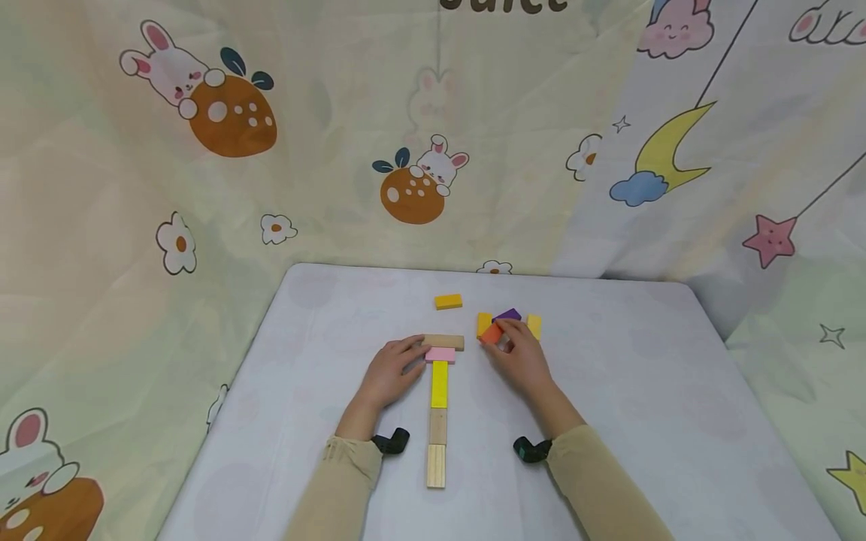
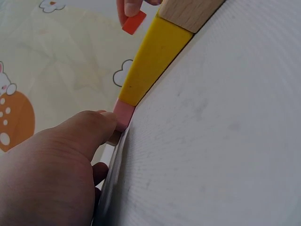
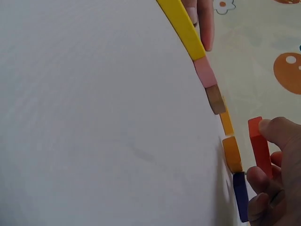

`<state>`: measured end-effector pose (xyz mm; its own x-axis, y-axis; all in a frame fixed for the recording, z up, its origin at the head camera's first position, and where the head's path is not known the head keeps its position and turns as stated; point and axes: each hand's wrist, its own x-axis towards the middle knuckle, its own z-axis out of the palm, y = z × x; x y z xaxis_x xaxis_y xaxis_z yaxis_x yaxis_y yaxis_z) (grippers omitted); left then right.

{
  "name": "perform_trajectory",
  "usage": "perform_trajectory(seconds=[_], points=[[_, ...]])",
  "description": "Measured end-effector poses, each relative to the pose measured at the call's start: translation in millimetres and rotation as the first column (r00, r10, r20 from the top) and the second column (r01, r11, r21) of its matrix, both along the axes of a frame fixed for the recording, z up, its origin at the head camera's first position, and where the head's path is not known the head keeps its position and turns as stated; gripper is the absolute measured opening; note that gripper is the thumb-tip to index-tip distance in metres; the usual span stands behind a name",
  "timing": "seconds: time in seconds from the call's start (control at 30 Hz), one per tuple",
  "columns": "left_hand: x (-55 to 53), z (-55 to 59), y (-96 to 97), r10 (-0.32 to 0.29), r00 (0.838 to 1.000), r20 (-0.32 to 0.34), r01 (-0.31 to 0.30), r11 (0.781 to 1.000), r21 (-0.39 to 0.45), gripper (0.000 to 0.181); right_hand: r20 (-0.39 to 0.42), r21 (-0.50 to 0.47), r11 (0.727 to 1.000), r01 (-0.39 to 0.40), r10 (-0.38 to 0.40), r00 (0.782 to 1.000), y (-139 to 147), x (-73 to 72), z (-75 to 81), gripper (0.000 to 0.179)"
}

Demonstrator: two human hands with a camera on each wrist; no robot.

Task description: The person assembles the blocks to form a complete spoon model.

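Note:
My right hand (image 1: 526, 364) pinches an orange-red block (image 1: 491, 333) between thumb and fingers; in the right wrist view that block (image 3: 259, 147) is held upright, beside a purple block (image 3: 241, 195) and an orange-yellow block (image 3: 232, 154). My left hand (image 1: 392, 372) rests at the left side of a row of blocks, fingertips at the end of a crosswise wooden block (image 1: 446, 343) and thumb by the pink block (image 1: 441, 355). Below the pink one, a yellow block (image 1: 440, 385) and two plain wooden blocks (image 1: 437, 427) run in a line toward me.
A yellow block (image 1: 448, 301) lies alone farther back on the white-covered table (image 1: 643, 391). Close to my right hand, a pale yellow block (image 1: 534, 326) lies to the right of the purple one. Behind the table hangs a printed cloth (image 1: 325, 180) with rabbits and flowers.

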<state>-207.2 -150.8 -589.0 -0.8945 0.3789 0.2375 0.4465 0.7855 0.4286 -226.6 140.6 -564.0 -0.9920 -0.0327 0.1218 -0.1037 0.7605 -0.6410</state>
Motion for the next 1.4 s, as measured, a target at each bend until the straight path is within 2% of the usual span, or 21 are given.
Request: perform_trajectory(seconds=[0.13,0.27,0.47,0.6,0.77,1.0,1.2,1.4], points=[[-0.5,1.2,0.5,0.009,1.0,0.018,-0.008,1.0,-0.019,0.042,-0.02,0.005,0.997,-0.081,0.081,0.996,-11.7,-5.2,6.2,0.063],[-0.8,2.1,1.1,0.018,0.999,0.029,-0.017,0.999,-0.031,0.043,0.007,-0.005,0.988,-0.153,0.153,0.988,-24.1,-12.8,12.8,0.064],[-0.8,0.6,-0.4,0.003,1.0,-0.008,-0.003,1.0,-0.023,0.042,0.07,-0.019,0.973,-0.232,0.232,0.97,-43.5,-27.7,24.1,0.066],[-1.3,-1.1,-1.1,-0.006,0.999,-0.038,0.006,1.0,-0.011,0.041,0.142,-0.023,0.968,-0.25,0.251,0.957,-56.1,-37.4,30.0,0.064],[-2.1,-2.2,-1.6,-0.008,1.0,-0.022,0.007,1.0,-0.018,0.041,0.219,0.022,0.967,-0.255,0.244,0.945,-70.6,-51.9,28.6,0.062],[-3.0,-1.6,-1.8,-0.005,1.0,0.0,0.005,0.999,-0.031,0.042,0.229,0.069,0.946,-0.317,0.295,0.928,-82.8,-66.2,26.5,0.059],[-2.3,0.0,-1.8,-0.008,1.0,-0.005,0.008,0.999,-0.045,0.042,0.244,0.039,0.925,-0.379,0.359,0.901,-92.4,-72.1,24.8,0.056],[-0.7,3.3,-1.7,-0.006,1.0,-0.004,0.006,0.999,-0.039,0.042,0.265,0.034,0.917,-0.397,0.374,0.888,-98.6,-74.5,22.0,0.054]])
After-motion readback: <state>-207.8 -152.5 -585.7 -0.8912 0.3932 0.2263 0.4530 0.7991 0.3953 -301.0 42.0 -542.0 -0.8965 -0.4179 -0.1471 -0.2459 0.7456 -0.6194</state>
